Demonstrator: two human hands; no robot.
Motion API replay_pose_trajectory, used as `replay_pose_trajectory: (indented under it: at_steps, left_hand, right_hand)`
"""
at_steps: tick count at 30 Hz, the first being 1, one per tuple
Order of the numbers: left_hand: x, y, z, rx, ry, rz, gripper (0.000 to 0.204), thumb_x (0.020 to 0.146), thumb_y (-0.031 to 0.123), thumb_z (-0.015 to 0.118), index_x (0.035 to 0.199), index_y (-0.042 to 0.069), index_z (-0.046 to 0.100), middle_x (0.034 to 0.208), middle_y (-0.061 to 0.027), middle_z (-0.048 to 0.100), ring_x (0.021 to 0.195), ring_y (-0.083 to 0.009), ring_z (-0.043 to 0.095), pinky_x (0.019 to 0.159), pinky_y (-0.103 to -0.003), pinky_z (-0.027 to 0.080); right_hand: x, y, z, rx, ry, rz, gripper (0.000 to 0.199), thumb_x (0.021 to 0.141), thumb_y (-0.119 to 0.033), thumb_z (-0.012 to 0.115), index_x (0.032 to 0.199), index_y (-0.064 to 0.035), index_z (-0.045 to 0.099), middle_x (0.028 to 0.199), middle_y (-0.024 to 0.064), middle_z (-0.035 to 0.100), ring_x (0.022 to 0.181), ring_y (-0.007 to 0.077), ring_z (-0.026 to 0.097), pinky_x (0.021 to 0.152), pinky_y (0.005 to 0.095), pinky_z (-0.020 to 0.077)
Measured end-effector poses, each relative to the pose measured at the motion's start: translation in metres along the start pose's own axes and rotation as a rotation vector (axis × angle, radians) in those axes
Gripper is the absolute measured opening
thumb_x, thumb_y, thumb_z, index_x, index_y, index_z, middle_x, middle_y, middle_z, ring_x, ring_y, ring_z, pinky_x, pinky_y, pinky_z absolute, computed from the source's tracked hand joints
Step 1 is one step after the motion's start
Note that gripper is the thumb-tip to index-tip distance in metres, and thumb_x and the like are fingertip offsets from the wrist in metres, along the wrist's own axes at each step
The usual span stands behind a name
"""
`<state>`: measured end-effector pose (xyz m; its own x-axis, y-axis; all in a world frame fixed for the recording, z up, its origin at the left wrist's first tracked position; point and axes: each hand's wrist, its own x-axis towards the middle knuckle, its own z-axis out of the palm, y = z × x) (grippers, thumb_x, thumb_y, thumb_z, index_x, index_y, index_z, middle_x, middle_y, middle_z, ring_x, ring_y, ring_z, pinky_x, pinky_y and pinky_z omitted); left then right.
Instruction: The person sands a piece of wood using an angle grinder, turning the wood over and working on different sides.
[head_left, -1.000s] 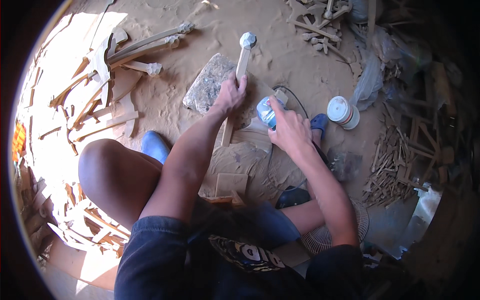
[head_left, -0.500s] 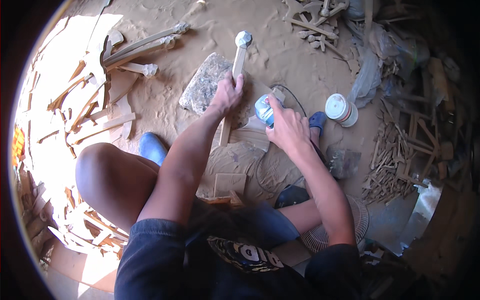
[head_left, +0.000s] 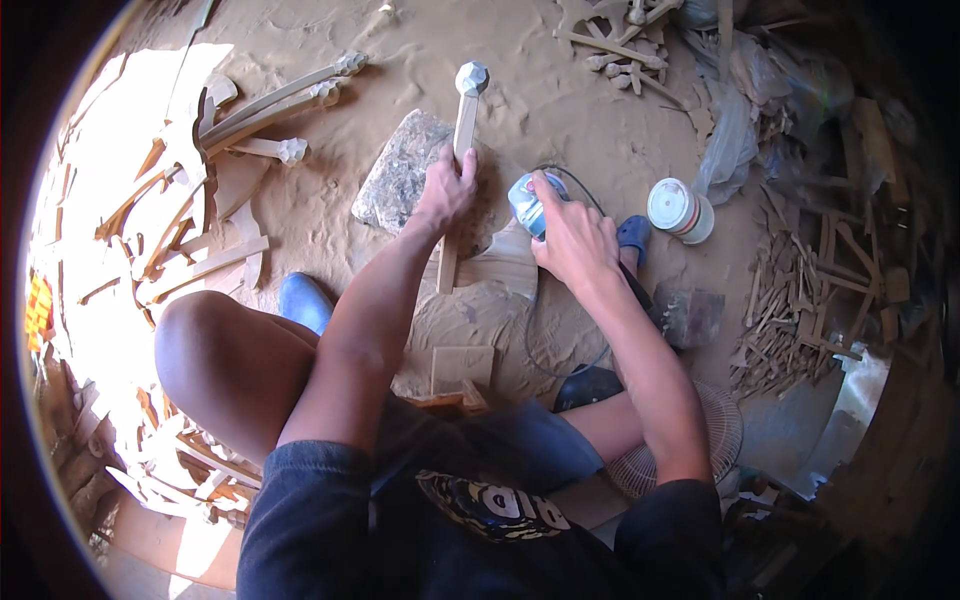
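Observation:
My left hand is wrapped round a pale wooden stick with a faceted, ball-like knob at its far end. The stick runs away from me, its plain lower end showing below my wrist. Just behind and left of it lies a rough grey stone block. In my right hand is a corded power tool with a blue, rounded body, a little right of the stick and apart from it. My index finger stretches along its top. The tool's working face is hidden.
Carved wooden pieces are heaped at the left, others at the far right. A white tub stands right of my right hand, near a blue clog. Wood offcuts pile up farther right. A dark cable loops behind the tool.
The stick and my left hand have shifted slightly left. My right hand with the power tool stays nearly in place, and the whole view has moved a little.

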<state>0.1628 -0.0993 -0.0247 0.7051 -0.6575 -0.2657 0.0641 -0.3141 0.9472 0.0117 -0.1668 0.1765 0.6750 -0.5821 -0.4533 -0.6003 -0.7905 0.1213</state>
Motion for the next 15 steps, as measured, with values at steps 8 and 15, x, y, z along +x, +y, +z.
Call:
replay_pose_trajectory:
  at_steps: [8,15]
  left_hand:
    - [-0.002,0.002,0.011,0.011,0.098,0.06,0.045,0.111,0.036,0.059,0.113,-0.009,0.061,0.09,-0.0355,0.072,0.086,-0.0537,0.072,0.08,-0.055,0.055]
    - [0.006,0.02,0.01,-0.744,-0.201,-0.357,0.024,0.109,0.029,0.065,0.115,0.009,0.053,0.078,-0.0042,0.059,0.064,-0.0189,0.063,0.058,-0.037,0.056]
  right_hand:
    - [-0.048,0.032,0.005,0.325,0.195,0.25,0.096,0.084,-0.027,0.085,0.166,-0.0201,0.034,0.11,0.0293,0.077,0.103,0.0541,0.073,0.093,0.0619,0.0569]
    - [-0.111,0.078,0.093,1.077,0.675,0.364,0.095,0.079,-0.014,0.092,0.159,-0.0026,0.041,0.141,0.0218,0.064,0.121,0.027,0.071,0.104,0.0411,0.056]
